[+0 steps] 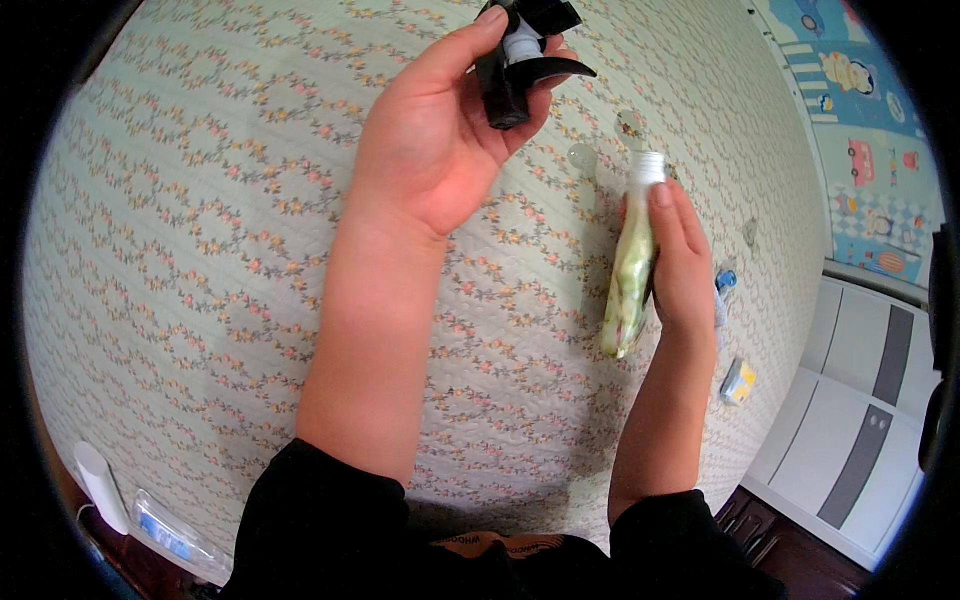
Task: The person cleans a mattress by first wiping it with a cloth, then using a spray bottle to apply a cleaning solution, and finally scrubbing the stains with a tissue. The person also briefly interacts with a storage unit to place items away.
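My left hand (450, 120), palm up near the top middle, is closed around a black spray trigger head (504, 90) with a white collar. To its right, my right hand (681, 247) grips a clear bottle (634, 270) with an uncapped, threaded neck pointing away from me. The bottle looks pale green and glossy, and its base points towards me. The spray head and the bottle are apart. Both are held over a quilted bedspread (247, 337) with a flower pattern. Two round transparent pieces, one a disc (582, 156), the other (630, 127), lie beyond the bottle's neck.
Right of my right forearm are a clear bottle with a blue cap (725, 280) and a small yellow and white packet (739, 382). A white drawer cabinet (832, 420) stands at the right, below a cartoon-print mat (862, 142). A white cylinder (101, 487) and a plastic package (176, 532) lie lower left.
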Tool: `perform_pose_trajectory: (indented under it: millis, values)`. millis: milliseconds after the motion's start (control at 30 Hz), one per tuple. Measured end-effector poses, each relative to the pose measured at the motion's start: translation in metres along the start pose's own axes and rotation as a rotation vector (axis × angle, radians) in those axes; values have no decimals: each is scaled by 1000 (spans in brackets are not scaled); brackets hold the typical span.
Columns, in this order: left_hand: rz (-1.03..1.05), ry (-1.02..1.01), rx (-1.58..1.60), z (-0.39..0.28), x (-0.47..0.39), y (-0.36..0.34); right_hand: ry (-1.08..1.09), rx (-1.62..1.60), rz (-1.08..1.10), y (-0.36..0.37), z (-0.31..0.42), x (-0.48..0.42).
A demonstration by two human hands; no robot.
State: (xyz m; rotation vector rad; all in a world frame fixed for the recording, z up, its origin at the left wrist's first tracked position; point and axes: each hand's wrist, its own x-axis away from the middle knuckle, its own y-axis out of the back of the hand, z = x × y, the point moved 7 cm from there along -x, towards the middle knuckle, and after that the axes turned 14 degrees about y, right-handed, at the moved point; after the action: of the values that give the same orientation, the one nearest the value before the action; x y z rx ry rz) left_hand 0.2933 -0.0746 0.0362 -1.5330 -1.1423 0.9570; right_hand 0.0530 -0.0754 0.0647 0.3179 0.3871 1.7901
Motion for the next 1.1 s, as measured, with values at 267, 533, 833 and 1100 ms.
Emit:
perform_pose_trajectory:
  millis: [267,533,833,1100]
  values:
    - [50,81,86,14,-2,-4,268,-648,-293,47,-4,89]
    - [24,137,77,27,-6,-19,70,-412,-475,75,-8,245]
    - [-117,356,177,116,46,-74,32,-392,-255,56,2,352]
    - [-125,430,471,144,91,-165,24,-426,-268,48,34,330]
